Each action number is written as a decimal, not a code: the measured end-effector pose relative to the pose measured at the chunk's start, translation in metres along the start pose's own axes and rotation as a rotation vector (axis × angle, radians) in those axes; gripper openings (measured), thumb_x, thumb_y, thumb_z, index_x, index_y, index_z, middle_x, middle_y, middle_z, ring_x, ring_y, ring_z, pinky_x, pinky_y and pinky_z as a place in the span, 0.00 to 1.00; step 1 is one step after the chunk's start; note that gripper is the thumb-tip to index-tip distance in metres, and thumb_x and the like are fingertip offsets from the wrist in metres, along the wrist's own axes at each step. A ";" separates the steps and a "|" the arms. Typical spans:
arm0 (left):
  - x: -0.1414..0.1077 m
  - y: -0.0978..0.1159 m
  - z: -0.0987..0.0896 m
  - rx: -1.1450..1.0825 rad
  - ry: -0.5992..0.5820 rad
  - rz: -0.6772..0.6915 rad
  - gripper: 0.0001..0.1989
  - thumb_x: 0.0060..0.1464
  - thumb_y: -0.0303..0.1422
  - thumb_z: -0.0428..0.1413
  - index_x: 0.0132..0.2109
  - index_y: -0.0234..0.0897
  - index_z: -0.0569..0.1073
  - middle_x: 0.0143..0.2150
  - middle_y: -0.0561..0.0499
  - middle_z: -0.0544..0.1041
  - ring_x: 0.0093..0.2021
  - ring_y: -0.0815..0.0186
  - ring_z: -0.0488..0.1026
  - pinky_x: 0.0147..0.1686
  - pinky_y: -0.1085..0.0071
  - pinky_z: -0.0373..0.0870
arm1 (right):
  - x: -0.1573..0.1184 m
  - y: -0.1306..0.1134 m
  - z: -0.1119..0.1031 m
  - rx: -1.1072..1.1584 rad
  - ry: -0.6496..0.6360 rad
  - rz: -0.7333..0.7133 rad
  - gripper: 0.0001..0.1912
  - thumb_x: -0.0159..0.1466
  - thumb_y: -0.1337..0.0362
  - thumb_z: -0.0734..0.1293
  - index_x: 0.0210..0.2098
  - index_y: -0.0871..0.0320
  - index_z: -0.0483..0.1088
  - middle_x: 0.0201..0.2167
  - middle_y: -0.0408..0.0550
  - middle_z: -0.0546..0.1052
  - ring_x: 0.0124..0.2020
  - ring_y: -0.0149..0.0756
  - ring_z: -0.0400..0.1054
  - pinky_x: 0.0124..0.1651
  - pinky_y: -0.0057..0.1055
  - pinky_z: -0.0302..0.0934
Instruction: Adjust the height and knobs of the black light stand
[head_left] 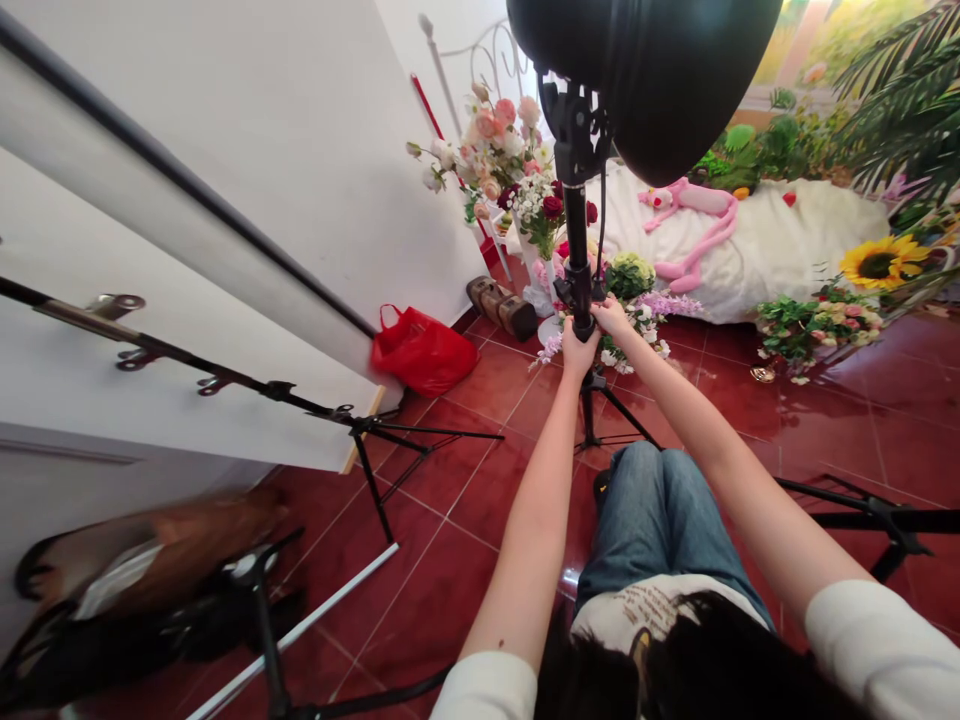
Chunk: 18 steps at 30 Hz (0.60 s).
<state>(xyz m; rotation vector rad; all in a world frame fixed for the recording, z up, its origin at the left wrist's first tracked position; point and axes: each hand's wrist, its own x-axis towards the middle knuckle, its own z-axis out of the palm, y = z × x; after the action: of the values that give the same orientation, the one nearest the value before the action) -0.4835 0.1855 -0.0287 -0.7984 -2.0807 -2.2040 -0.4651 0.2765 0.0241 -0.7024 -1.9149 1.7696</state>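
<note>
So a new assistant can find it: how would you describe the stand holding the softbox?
Start at the bedding with the pink plush toy. In front rises a black light stand on tripod legs. It alone carries the black softbox, and the left hand and right hand grip its pole.

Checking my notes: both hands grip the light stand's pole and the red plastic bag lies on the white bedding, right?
Not quite: the red plastic bag lies on the red tile floor, not on the white bedding, as the head view shows. The rest stands: the left hand and right hand are both on the light stand's pole.
</note>
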 end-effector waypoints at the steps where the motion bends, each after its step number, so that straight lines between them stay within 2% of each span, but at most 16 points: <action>1: 0.000 -0.001 0.000 -0.001 0.003 0.003 0.17 0.47 0.36 0.64 0.40 0.39 0.66 0.38 0.48 0.76 0.45 0.61 0.75 0.47 0.65 0.70 | -0.002 0.002 0.002 0.058 -0.003 -0.004 0.08 0.52 0.66 0.67 0.26 0.56 0.60 0.21 0.38 0.68 0.29 0.30 0.62 0.34 0.26 0.61; 4: 0.001 -0.001 0.000 0.002 0.009 0.013 0.17 0.46 0.35 0.65 0.40 0.39 0.66 0.38 0.48 0.77 0.46 0.60 0.75 0.48 0.64 0.71 | -0.010 0.007 0.008 0.272 0.005 0.010 0.05 0.54 0.66 0.64 0.30 0.56 0.62 0.26 0.39 0.72 0.31 0.30 0.66 0.39 0.26 0.65; 9: 0.000 0.000 -0.001 0.018 0.021 0.014 0.17 0.46 0.34 0.65 0.38 0.39 0.66 0.37 0.47 0.76 0.45 0.60 0.75 0.50 0.63 0.71 | -0.017 0.019 0.010 0.558 -0.053 0.079 0.07 0.54 0.63 0.67 0.31 0.54 0.63 0.29 0.43 0.77 0.37 0.36 0.73 0.45 0.32 0.70; 13: -0.002 0.003 0.000 0.063 0.032 0.011 0.16 0.48 0.35 0.65 0.39 0.38 0.66 0.35 0.49 0.76 0.43 0.61 0.76 0.49 0.63 0.72 | -0.021 0.028 0.001 0.773 -0.162 0.103 0.08 0.58 0.58 0.67 0.32 0.54 0.68 0.31 0.46 0.80 0.44 0.41 0.75 0.52 0.37 0.70; 18: -0.013 0.004 -0.002 0.098 0.070 0.042 0.15 0.51 0.39 0.62 0.41 0.37 0.67 0.39 0.47 0.78 0.44 0.61 0.77 0.49 0.64 0.73 | -0.033 0.034 -0.001 0.889 -0.297 0.158 0.12 0.66 0.54 0.63 0.36 0.54 0.73 0.35 0.46 0.82 0.52 0.39 0.74 0.61 0.39 0.66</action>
<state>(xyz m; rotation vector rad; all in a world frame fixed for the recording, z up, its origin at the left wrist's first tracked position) -0.4711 0.1785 -0.0296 -0.7394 -2.1003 -2.0601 -0.4370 0.2581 -0.0085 -0.2666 -1.0121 2.6282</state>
